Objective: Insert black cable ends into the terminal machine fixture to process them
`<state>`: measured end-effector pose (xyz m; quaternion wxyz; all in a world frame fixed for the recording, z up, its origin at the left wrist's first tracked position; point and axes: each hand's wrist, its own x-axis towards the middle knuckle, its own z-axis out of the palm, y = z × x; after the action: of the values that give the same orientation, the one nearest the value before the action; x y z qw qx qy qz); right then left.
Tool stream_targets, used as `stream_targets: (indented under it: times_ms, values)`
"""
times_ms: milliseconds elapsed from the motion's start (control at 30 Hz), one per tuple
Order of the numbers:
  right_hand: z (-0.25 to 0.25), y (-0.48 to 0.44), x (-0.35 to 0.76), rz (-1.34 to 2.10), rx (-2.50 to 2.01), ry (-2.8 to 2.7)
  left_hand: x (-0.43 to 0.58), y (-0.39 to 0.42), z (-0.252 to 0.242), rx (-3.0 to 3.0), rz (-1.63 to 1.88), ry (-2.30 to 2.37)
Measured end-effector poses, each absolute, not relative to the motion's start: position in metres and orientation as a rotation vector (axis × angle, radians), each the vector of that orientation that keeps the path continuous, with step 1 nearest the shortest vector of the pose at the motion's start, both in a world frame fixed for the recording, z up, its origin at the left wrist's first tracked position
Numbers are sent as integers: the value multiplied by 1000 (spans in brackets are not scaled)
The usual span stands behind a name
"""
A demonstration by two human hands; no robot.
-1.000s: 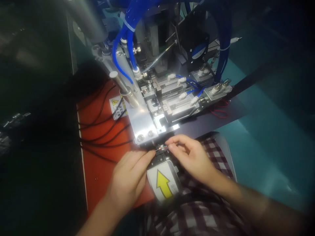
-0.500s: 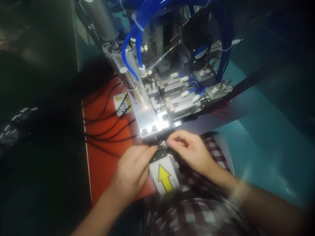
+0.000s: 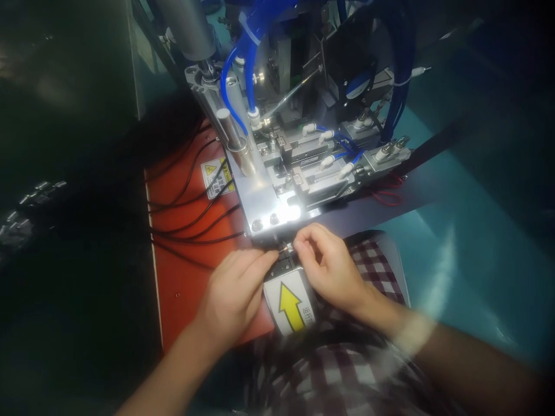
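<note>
A small shiny metallic part (image 3: pixel 288 248), its kind too small to make out, sits between my fingertips at the front of the machine. From the left, my left hand (image 3: pixel 234 283) reaches in with thumb and forefinger pinched together at the part's near end. My right hand (image 3: pixel 327 260) pinches at its other side, fingers curled. Just beneath my fingertips lies the dark front block (image 3: pixel 281 267) of the machine. Below that is a white label with a yellow arrow (image 3: pixel 290 303) pointing towards the machine.
The metal machine (image 3: pixel 266 202) rises straight ahead, with blue air tubes (image 3: pixel 251 63) and white fittings. Black cables (image 3: pixel 195 234) cross the orange base plate (image 3: pixel 186 312) on the left, near a yellow warning sticker (image 3: pixel 217 179). A teal surface (image 3: pixel 468 248) lies to the right.
My view has shifted slightly, so the machine's upper parts appear a little lower and further right. Both hands stay pinched at the small part, the right one slightly more upright.
</note>
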<state>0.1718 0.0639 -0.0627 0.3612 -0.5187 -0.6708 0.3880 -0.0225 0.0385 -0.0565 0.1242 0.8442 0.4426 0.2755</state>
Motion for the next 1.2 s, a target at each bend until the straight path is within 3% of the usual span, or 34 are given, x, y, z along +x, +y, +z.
stream_targets:
  times_ms: [233, 333, 433, 767, 933, 1200]
  values:
    - [-55, 69, 168, 1734, -1397, -1089, -20, 39, -52, 2425, 777, 1324]
    - [-51, 73, 170, 1876, -1375, -956, -20, 40, -51, 2422, 779, 1332]
    - [-51, 73, 175, 1768, -1416, -1119, -20, 40, -51, 2427, 767, 1329]
    - [-53, 68, 178, 761, -1288, -1964, -20, 39, -53, 2444, 768, 1312]
    - [-50, 68, 168, 705, -1360, -1941, -20, 39, -55, 2447, 763, 1320]
    - [-51, 71, 181, 968, -1408, -1838, -21, 39, -56, 2454, 778, 1305]
